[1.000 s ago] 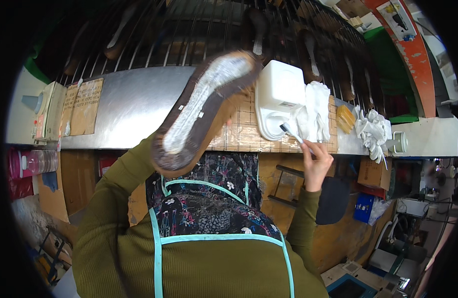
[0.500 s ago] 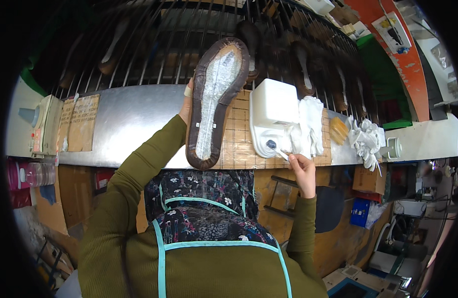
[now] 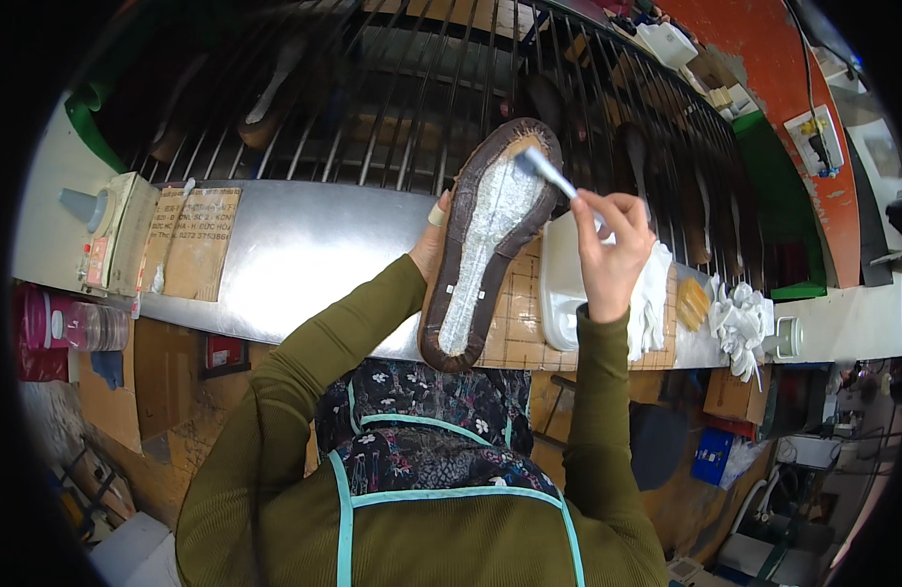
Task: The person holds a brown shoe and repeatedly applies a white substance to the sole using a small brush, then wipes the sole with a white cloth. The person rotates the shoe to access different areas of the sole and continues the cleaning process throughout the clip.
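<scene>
My left hand [image 3: 431,247] holds a dark brown shoe upper [image 3: 485,245] sole-side up, its bottom coated whitish. It stands tilted above the bench. My right hand [image 3: 610,252] grips a small brush [image 3: 547,171] whose pale bristle tip touches the toe end of the shoe bottom. Olive sleeves cover both forearms, and a flowered apron with teal trim lies below them.
A white glue container [image 3: 558,293] and white cloths [image 3: 656,293] sit on a gridded mat [image 3: 514,328] on the metal bench [image 3: 294,259]. A rack of metal bars [image 3: 392,108] with other shoes lies beyond. Cardboard cards [image 3: 191,240] and a small device [image 3: 113,240] are at left.
My right hand lifted the brush from the white container up to the toe end of the shoe bottom. The shoe has turned more upright and shifted slightly right.
</scene>
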The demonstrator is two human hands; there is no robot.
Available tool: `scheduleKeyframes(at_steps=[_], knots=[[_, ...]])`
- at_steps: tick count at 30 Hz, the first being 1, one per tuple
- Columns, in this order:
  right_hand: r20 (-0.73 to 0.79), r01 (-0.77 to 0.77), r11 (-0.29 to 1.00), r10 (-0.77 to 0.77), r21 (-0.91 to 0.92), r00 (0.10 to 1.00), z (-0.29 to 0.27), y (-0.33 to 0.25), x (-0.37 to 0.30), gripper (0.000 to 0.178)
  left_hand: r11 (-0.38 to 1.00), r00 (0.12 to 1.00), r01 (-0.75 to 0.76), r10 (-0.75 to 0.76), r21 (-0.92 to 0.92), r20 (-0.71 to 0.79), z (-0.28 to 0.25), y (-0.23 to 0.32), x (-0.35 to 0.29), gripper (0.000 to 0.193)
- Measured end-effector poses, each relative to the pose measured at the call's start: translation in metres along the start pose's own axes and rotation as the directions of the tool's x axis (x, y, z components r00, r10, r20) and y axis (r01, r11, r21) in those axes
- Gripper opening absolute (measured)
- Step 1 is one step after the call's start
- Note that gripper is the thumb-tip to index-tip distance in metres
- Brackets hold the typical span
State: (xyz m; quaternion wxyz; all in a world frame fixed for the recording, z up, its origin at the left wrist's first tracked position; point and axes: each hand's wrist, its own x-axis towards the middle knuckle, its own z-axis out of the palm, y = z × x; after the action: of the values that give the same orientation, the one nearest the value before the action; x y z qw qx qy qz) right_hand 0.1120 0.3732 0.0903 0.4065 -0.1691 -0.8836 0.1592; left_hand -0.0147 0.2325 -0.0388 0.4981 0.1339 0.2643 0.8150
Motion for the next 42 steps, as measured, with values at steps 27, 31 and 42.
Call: scheduleKeyframes(at_steps=[27, 31, 42], knots=[[-0.061, 0.165, 0.966, -0.180, -0.197, 0.982, -0.003, 0.003, 0.030, 0.009, 0.998, 0.998, 0.048, -0.047, -0.031, 0.039, -0.008, -0.005, 0.000, 0.097], [0.107, 0.244, 0.963, -0.232, -0.119, 0.967, -0.007, -0.022, 0.006, 0.007, 0.998, 0.998, 0.052, -0.050, -0.044, 0.044, 0.003, -0.001, -0.006, 0.099], [0.063, 0.130, 0.982, -0.122, -0.134, 0.990, -0.027, 0.012, 0.028, 0.008, 0.978, 0.997, 0.071, -0.061, -0.197, 0.056, -0.010, -0.006, 0.005, 0.084]])
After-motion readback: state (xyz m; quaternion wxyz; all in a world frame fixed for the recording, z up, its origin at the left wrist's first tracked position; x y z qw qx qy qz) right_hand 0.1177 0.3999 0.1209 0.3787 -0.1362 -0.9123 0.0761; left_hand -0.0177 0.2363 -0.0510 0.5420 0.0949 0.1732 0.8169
